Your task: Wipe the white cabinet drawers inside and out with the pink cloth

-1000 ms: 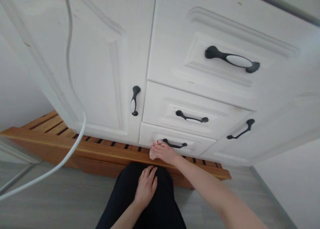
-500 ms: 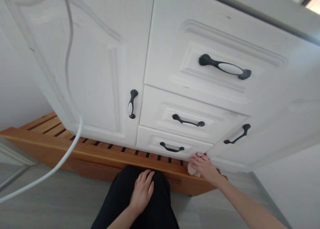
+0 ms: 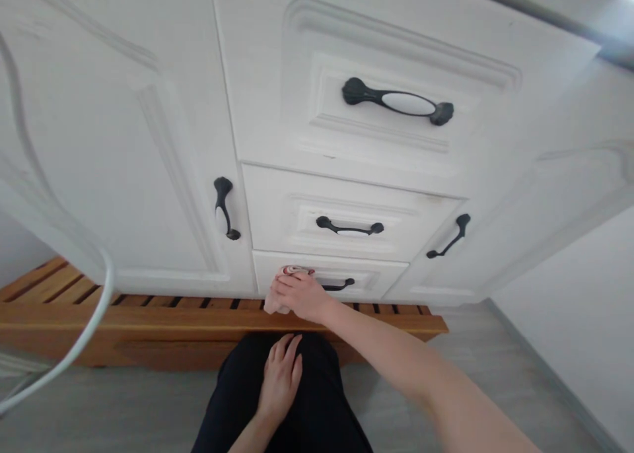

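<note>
My right hand is closed around a pale pink cloth with a red and white patterned edge. It presses the cloth against the left part of the bottom drawer, covering one end of that drawer's dark handle. My left hand rests on my knee in dark trousers, fingers stretched out and holding nothing. The white cabinet has a column of drawers between two doors, with dark handles bearing white insets.
Beneath the cabinet runs a slatted wooden bench. A white cable hangs across the left door and over the bench edge. Grey floor lies below, and a white wall stands at the right.
My right hand has carried the cloth left and slightly up, from the bench's right end to the bottom drawer's left side. The view has shifted; my left hand stays on my knee.
</note>
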Tool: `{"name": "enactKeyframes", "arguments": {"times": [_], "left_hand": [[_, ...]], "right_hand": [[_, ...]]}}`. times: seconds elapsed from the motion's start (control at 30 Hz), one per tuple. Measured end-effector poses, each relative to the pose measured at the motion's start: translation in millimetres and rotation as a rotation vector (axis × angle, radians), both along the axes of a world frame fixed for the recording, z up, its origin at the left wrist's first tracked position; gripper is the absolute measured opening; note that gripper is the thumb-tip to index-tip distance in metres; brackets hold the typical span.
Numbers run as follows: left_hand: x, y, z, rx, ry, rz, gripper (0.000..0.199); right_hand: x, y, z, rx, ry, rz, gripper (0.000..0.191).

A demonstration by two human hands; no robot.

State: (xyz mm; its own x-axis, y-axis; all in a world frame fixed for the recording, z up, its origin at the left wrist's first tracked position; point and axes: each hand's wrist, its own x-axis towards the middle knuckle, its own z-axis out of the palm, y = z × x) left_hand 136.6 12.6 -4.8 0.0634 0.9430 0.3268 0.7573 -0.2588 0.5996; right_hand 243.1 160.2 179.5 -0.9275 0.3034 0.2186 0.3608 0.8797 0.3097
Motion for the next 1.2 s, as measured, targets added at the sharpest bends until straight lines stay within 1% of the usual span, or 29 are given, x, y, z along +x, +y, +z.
{"name": "enactKeyframes", "arguments": {"times": [0.03, 0.1, 0.2, 0.3, 0.43, 0.5, 0.57, 0.67, 0.73, 0.83, 0.9, 0.93, 1.0, 1.1, 1.13, 1.2], "left_hand": [[0, 0, -0.3, -0.004, -0.008, 0.001, 0.039], [0, -1, -0.5, -0.011, -0.023, -0.001, 0.039], [1, -1, 0.3, -0.025, -0.045, -0.001, 0.039], [1, 1, 1.8, -0.033, -0.055, -0.001, 0.038], [-1, 1, 2.7, -0.030, -0.058, -0.008, 0.038], [-1, 1, 1.8, -0.025, -0.055, -0.007, 0.038], [-1, 1, 0.3, -0.014, -0.048, -0.005, 0.038], [-1, 0, -1.9, 0.002, -0.029, -0.002, 0.039], [-1, 0, -2.5, 0.005, -0.013, -0.001, 0.039], [0, 0, -2.4, 0.004, 0.012, 0.006, 0.040], [0, 1, -2.6, 0.002, 0.026, 0.010, 0.040], [1, 1, -3.0, 0.000, 0.033, 0.009, 0.040], [1, 1, -4.0, -0.005, 0.046, 0.005, 0.040], [1, 1, -4.6, -0.008, 0.062, -0.003, 0.041], [0, 1, -4.3, -0.007, 0.066, -0.006, 0.040], [0, 1, -2.9, -0.006, 0.072, -0.012, 0.040]], "right_hand": [[10, -1, -0.9, -0.020, -0.018, 0.001, 0.018], [37, -8, 0.5, -0.044, -0.015, -0.042, 0.016], [85, -17, 8.2, -0.090, 0.011, -0.134, 0.022], [130, -21, 12.7, -0.113, 0.002, -0.217, 0.026], [187, -21, 5.7, -0.063, -0.077, -0.296, 0.022], [208, -25, -0.7, -0.035, -0.100, -0.312, 0.023], [219, -33, -5.6, -0.012, -0.093, -0.330, 0.024], [221, -44, -5.9, 0.013, -0.030, -0.375, 0.022], [219, -46, -2.2, 0.067, 0.102, -0.422, 0.026], [221, -35, -1.6, 0.167, 0.360, -0.607, 0.033], [225, -27, -11.5, 0.153, 0.424, -0.719, 0.032], [227, -25, -20.2, 0.118, 0.421, -0.743, 0.031], [228, -29, -42.9, 0.028, 0.384, -0.733, 0.031], [225, -50, -80.6, -0.117, 0.374, -0.741, 0.037], [224, -58, -91.5, -0.155, 0.401, -0.771, 0.040], [221, -72, -108.4, -0.207, 0.509, -0.876, 0.046]]}}
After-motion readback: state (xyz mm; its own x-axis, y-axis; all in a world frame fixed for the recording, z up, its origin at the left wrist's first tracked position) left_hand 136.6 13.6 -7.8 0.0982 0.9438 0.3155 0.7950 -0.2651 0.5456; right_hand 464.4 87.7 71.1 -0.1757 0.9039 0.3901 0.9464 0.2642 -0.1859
